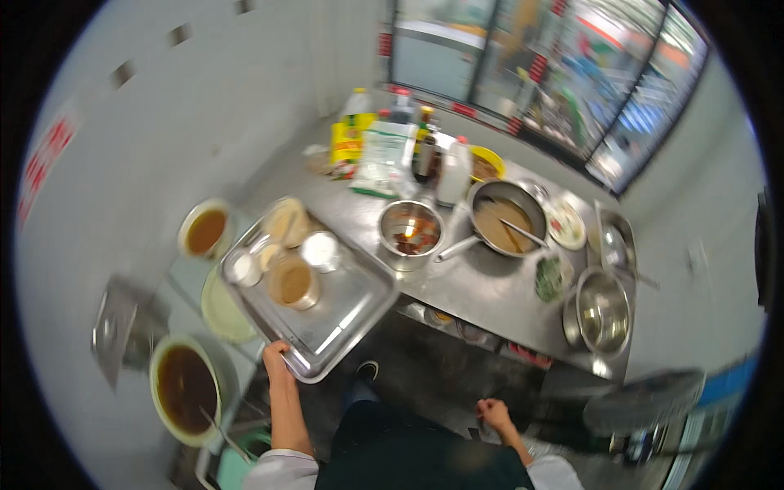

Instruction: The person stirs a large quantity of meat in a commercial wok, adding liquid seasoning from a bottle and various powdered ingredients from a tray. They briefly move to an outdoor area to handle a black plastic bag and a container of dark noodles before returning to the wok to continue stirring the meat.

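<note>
My left hand point(277, 355) grips the near left rim of a metal tray point(352, 294). Toward the tray's far left part stand a container of brown powder point(293, 283), a round white container point(320, 250), a smaller white container point(245, 269) and a pale tan container point(285, 223). The tray is held out between the left counter and the steel table. My right hand point(495, 413) hangs low over the floor, away from the table, fingers curled. Blur hides whether anything is inside it.
On the steel table point(465, 294) stand a steel bowl point(410, 229) with reddish food, a saucepan point(508, 217) of brown liquid, bottles, bags, a plate point(566, 225) and steel bowls point(603, 312). Tubs of brown liquid point(187, 389) line the left. A fan point(643, 398) stands at right.
</note>
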Tool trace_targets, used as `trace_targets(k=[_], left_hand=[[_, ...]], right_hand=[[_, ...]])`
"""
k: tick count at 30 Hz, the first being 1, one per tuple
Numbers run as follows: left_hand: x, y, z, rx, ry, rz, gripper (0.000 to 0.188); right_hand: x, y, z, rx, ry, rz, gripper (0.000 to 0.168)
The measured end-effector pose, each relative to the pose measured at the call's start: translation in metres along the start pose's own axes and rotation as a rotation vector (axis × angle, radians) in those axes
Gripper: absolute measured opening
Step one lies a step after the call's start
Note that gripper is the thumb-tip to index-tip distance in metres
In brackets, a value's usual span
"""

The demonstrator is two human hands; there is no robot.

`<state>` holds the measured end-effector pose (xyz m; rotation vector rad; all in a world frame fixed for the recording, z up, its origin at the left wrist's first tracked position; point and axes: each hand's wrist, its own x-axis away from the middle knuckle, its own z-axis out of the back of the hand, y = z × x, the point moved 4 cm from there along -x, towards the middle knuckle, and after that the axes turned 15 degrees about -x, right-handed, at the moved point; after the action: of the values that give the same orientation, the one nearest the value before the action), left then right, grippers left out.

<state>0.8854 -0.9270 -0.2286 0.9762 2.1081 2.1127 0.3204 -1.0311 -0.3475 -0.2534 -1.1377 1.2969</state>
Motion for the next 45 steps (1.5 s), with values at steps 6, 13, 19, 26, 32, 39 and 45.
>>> trace_targets(k=[6, 13, 19, 26, 32, 39, 45], left_hand=[[-0.181, -0.003, -0.062, -0.06, -0.026, 0.04, 0.011], [-0.306, -0.022, -0.122, -0.327, -0.203, 0.197, 0.059], [-0.288, -0.036, -0.224, -0.607, -0.401, 0.179, 0.056], [0.004, -0.267, -0.248, -1.346, -1.036, 0.447, 0.052], [0.452, -0.426, -0.082, -1.712, -2.308, 0.214, 0.027], [0.844, -0.325, 0.155, -0.648, -3.542, -0.738, 0.024], [0.927, -0.245, 0.37, 0.709, -4.102, -0.443, 0.034]], right_hand=[[0.081, -0.012, -0.031, -0.306, 0.227, -0.346, 0.031], [0.21, 0.022, -0.096, -0.221, 0.325, -0.611, 0.038], [0.319, 0.053, -0.144, -0.486, 0.844, -0.72, 0.04], [0.492, 0.091, -0.264, -0.472, 1.293, -0.887, 0.027], [0.721, 0.076, -0.242, -0.171, 1.637, -1.344, 0.063], [0.925, 0.046, -0.404, -0.788, 1.627, -2.144, 0.053], [0.931, 0.019, -0.385, -0.76, 2.122, -1.934, 0.049]])
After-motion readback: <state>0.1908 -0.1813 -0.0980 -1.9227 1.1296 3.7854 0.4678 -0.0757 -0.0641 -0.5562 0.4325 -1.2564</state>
